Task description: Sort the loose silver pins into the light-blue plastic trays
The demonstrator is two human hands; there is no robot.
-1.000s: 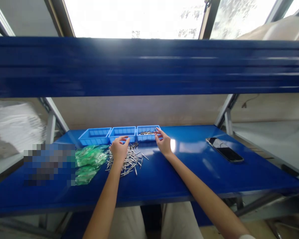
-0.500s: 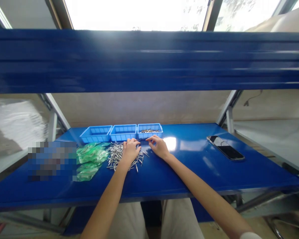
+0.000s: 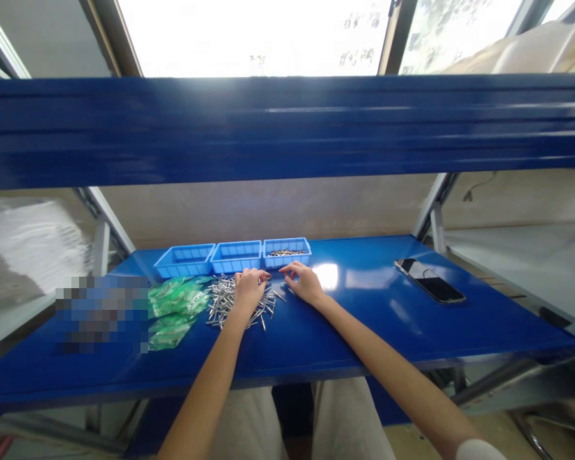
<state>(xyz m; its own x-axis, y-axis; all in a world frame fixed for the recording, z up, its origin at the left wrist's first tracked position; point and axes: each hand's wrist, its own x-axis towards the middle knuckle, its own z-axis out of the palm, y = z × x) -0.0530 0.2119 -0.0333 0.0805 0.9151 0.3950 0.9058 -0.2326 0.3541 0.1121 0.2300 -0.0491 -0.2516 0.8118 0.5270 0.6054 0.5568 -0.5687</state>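
Observation:
A loose pile of thin silvery metal pins (image 3: 222,300), rivet-like in shape, lies on the blue table. Over its right side is my left hand (image 3: 249,291), its fingers bent and closed at the tips, where a small metal pin (image 3: 264,280) seems to be pinched. My right hand (image 3: 305,283) rests just right of the pile, thumb and forefinger apart, with nothing visible between them. Behind my hands, the right blue bin (image 3: 287,260) holds some darker pins (image 3: 285,252). The middle blue bin (image 3: 236,264) and left blue bin (image 3: 184,268) show no pins inside.
Crumpled green plastic bags (image 3: 175,306) lie left of the pile, beside a pixelated patch. A phone (image 3: 430,281) lies on the blue table (image 3: 354,326) at the right. A blue shelf beam (image 3: 287,131) spans across above the bins.
The camera view has tilted slightly. My left hand's fingers have drawn in a little, and a pin now shows at their tips. My right hand stays nearly in place.

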